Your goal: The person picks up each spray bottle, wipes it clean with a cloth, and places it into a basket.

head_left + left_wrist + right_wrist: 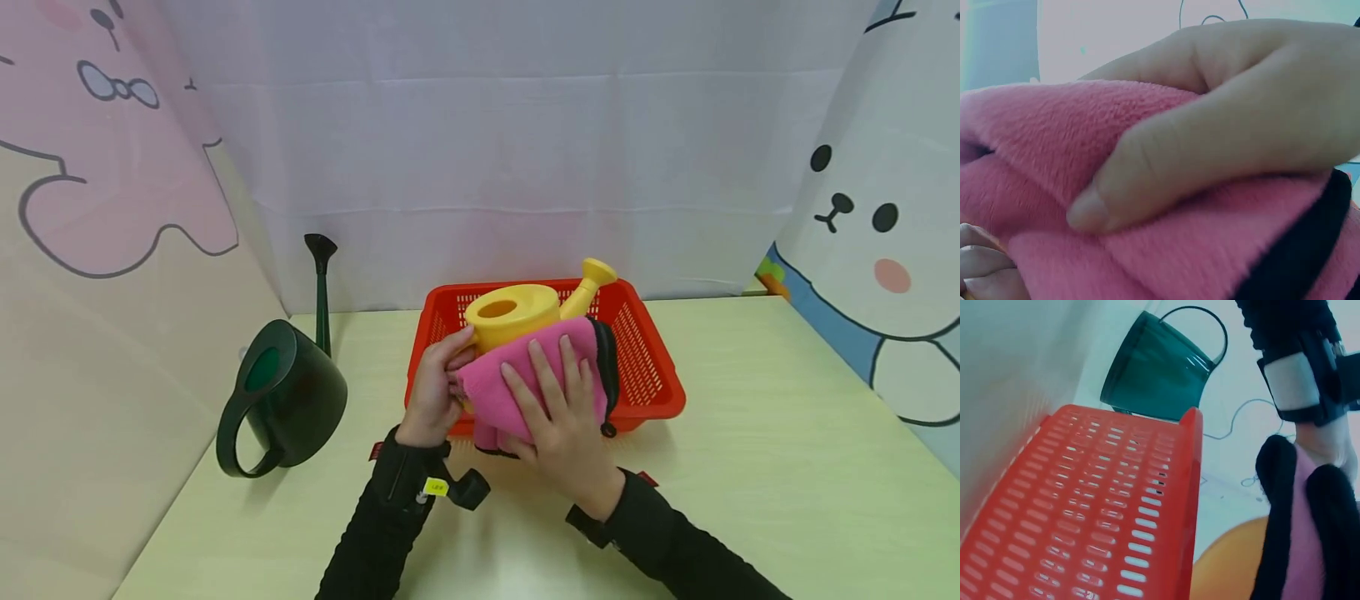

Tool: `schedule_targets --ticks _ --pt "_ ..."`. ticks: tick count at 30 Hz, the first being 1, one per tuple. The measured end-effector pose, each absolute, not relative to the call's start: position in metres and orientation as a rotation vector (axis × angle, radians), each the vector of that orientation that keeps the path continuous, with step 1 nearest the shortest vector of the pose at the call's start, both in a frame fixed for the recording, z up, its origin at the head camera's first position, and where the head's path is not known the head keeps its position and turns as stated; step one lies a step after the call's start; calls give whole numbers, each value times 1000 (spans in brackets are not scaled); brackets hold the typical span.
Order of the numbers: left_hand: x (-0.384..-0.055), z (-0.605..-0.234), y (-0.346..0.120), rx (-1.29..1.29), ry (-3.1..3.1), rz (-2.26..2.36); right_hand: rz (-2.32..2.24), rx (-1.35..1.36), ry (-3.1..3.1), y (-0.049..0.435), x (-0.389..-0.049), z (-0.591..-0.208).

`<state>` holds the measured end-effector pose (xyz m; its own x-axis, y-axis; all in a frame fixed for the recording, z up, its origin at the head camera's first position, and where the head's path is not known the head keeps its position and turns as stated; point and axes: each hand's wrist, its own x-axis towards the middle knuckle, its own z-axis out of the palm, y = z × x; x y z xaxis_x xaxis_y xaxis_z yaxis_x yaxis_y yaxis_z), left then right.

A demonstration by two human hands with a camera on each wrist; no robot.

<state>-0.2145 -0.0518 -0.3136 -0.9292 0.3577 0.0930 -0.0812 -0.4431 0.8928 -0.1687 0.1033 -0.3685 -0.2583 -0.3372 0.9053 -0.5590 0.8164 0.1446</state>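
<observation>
In the head view, a yellow watering can (517,310) is held over a red basket, its spout up to the right. My left hand (435,387) is at the can's left side, fingers curled where the handle is; the handle itself is mostly hidden. My right hand (566,425) holds a pink plush cloth (491,387) with black edging against the can's front. Its fingers lie spread on the cloth. In the left wrist view the right thumb presses into the folded cloth (1072,125). Black cloth edges (1279,506) show in the right wrist view.
The red slotted basket (660,400) sits on the pale table, behind the hands. To the left stands a dark green watering can (307,400) with a long spout, its handle toward the left. A white curtain (495,167) hangs behind, and cartoon-printed sheets (97,333) flank the table.
</observation>
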Motion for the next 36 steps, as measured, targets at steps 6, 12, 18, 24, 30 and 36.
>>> schedule_targets --ticks 6,12,18,24,30,36 --pt "-215 -312 -55 497 1471 2411 565 672 -1880 112 -175 -360" --pt "-214 -311 -56 517 1469 2418 1203 670 -1981 123 -176 -350" --pt "-214 -312 -56 518 1454 2415 1237 602 -2043 126 -177 -348" --pt "-214 -312 -54 511 1462 2419 899 622 -2000 120 -174 -351" --pt "-214 -313 -53 490 1435 2438 482 677 -1915 110 -168 -360" --pt "-212 -313 -50 404 1425 2464 205 744 -1979 102 -159 -365"
